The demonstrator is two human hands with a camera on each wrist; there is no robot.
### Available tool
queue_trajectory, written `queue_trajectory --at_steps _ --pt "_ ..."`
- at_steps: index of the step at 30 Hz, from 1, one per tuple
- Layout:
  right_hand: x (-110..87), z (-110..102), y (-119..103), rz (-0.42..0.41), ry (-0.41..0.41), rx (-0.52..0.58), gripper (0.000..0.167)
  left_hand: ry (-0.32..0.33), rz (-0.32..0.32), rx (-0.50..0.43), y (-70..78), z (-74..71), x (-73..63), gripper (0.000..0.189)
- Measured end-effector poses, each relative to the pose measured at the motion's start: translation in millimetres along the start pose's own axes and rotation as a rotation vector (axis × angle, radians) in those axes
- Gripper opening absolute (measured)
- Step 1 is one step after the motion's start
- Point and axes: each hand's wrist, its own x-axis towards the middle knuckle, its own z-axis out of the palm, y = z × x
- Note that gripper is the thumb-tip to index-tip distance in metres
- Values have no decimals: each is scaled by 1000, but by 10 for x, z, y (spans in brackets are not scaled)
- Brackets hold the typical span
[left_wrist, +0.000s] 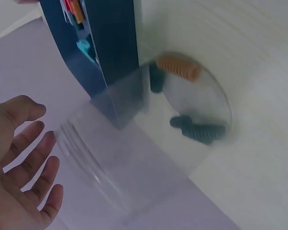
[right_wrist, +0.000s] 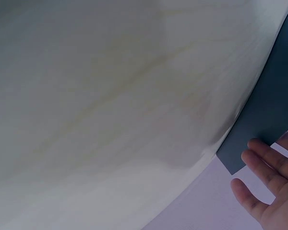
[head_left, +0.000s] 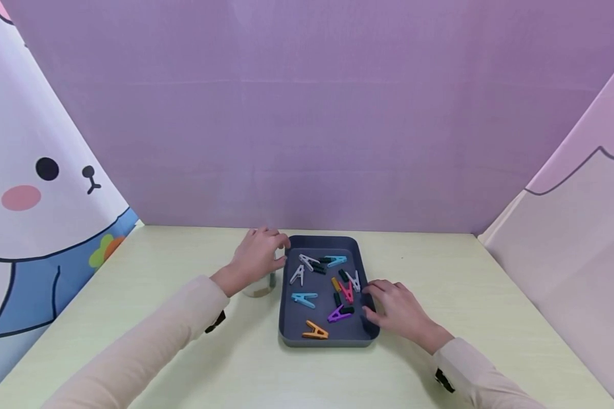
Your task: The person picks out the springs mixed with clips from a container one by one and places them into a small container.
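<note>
On the table (head_left: 194,250) sits a round-cornered tray (head_left: 319,284) (dark grey).

The pale yellow-green table (head_left: 440,267) spans the lower part of the head view. 2 items rest directly on it: 1 dark grey rectangular tray (head_left: 330,343), lying flat at lower centre, and 1 clear cylindrical container (left_wrist: 149,139), upright just left of the tray; contact between them cannot be determined.
</note>
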Motion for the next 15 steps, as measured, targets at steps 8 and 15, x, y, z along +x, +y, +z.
queue_trajectory --at_steps 8,15 --pt "3 4 1 6 -10 8 39 -81 62 -3 200 162 23 22" --pt "9 16 12 5 -8 8 39 -121 125 -8 328 369 20 26"
